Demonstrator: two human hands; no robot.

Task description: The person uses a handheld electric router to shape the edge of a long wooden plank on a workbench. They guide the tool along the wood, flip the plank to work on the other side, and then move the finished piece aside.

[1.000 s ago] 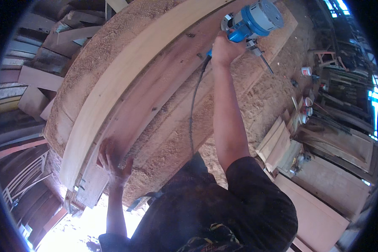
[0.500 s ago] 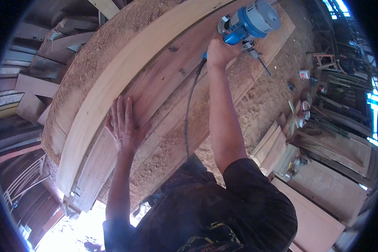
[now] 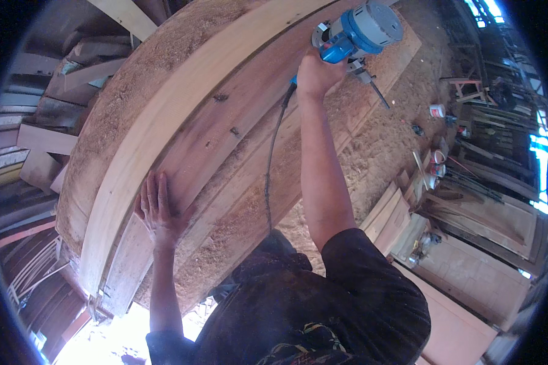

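Note:
My left hand (image 3: pixel 162 213) lies flat with its fingers spread on a reddish wooden board (image 3: pixel 216 137). Its fingertips are close to the edge of a long, pale wooden strip (image 3: pixel 143 131) that runs along the board. At the far right end of the bench, my right hand (image 3: pixel 320 74) grips the blue handle of a wood router (image 3: pixel 366 29), which has a grey motor housing. A metal guide rod sticks out from the router's base. From the handle a dark power cord (image 3: pixel 275 143) trails down toward my body. The router's bit is hidden.
Sawdust covers the workbench (image 3: pixel 225 225) around the boards. Stacked wood offcuts (image 3: pixel 49 137) stand beyond its left side. On the sawdust-strewn ground to the right are white buckets (image 3: pixel 435 167), loose planks (image 3: pixel 380 216) and large flat panels (image 3: pixel 475 267).
My left hand and the reddish board have slid down and left toward the board's near end. The router and my right hand have hardly moved in view.

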